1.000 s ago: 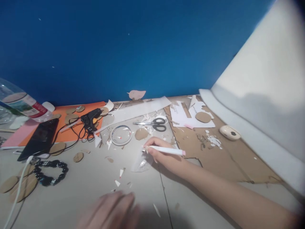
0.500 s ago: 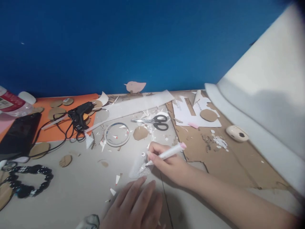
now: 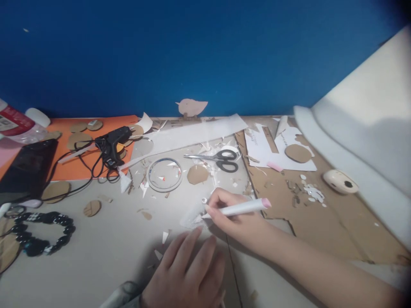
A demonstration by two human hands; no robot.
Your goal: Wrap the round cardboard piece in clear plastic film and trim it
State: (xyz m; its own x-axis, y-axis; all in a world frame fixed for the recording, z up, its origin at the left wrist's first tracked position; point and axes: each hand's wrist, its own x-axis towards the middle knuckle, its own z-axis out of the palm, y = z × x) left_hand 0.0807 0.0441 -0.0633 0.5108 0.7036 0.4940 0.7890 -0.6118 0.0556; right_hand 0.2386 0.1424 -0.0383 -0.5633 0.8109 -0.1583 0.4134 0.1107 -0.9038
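My right hand (image 3: 236, 224) pinches a white marker (image 3: 245, 208) with a pink end. The marker's tip points left and down at a small, see-through plastic piece (image 3: 189, 217) on the tabletop. Whether the tip touches it, I cannot tell. A small shiny round bead (image 3: 204, 200) sits at the piece's far corner, beside my right fingertips. My left hand (image 3: 189, 271) lies palm down, fingers stretched out, with a fingertip at the near edge of the plastic. Behind them are a cardboard polygon (image 3: 198, 175), a clear ring (image 3: 149, 174) and black-handled scissors (image 3: 221, 161).
A black glue gun (image 3: 112, 145) with its cord lies on orange paper (image 3: 64, 164) at left. A beaded bracelet (image 3: 45, 217) is nearer. A pink bird cutout (image 3: 192, 107) stands at the back wall. Cardboard (image 3: 321, 222) and a cream rounded object (image 3: 340, 181) are at right.
The whole view has shifted, so things appear further right and slightly higher. The marker lies at a flatter slant in my right hand. My left hand stays by the plastic piece.
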